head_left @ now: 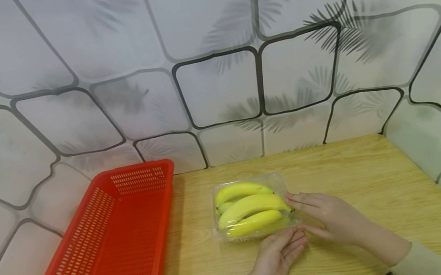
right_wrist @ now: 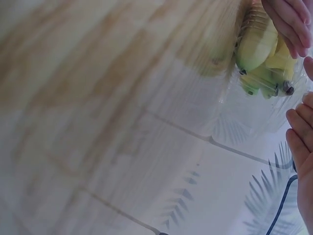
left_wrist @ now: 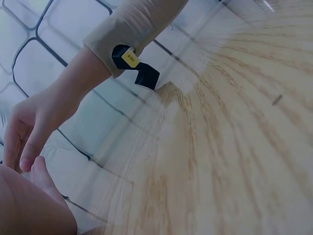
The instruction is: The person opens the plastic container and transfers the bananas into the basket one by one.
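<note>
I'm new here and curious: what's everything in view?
Table: one, pale wood-grain, across the foreground.
Basket: one, red, on the table's left.
Container: one, clear, mid-table.
Bananas: at least four, yellow, inside the container.
Wall covering: count unclear, pale grey with dark lines, behind and beside the table.
Sleeves: two, beige, bottom of the head view.
Black item: one, yellow label, at the right sleeve.
Left hand: one, bare, near the container's near right corner.
Right hand: one, bare, at its right side.

Clear plastic box (head_left: 278, 180), yellow bananas (head_left: 253, 206) inside
</note>
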`<move>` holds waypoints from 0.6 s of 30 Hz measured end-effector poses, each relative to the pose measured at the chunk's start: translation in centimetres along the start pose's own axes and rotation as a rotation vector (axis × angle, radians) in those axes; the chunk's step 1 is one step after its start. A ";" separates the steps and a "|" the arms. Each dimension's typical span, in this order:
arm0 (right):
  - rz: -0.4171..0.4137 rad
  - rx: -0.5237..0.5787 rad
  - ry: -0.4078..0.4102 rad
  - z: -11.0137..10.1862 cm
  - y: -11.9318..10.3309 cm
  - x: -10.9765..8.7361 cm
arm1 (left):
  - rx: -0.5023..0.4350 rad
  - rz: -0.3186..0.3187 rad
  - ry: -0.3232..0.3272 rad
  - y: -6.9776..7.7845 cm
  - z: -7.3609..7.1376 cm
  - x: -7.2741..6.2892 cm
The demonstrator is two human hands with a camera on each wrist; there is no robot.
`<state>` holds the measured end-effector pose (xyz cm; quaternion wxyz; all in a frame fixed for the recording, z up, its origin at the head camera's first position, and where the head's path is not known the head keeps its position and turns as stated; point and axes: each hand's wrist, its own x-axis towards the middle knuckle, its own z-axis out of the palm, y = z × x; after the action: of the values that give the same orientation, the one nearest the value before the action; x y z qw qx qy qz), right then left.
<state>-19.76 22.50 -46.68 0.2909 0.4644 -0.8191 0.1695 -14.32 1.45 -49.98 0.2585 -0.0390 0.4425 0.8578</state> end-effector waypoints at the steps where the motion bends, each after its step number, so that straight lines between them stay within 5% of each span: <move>1: -0.002 -0.003 0.003 0.0 0.0 0.0 | -0.002 -0.002 0.001 0.0 0.0 0.0; 18: -0.039 -0.037 0.038 0.6 0.6 0.1 | 0.024 0.007 0.059 -0.1 0.5 0.0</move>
<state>-20.49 22.45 -47.08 0.3181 0.4713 -0.8074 0.1573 -14.21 1.91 -49.71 0.2427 -0.0595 0.4603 0.8519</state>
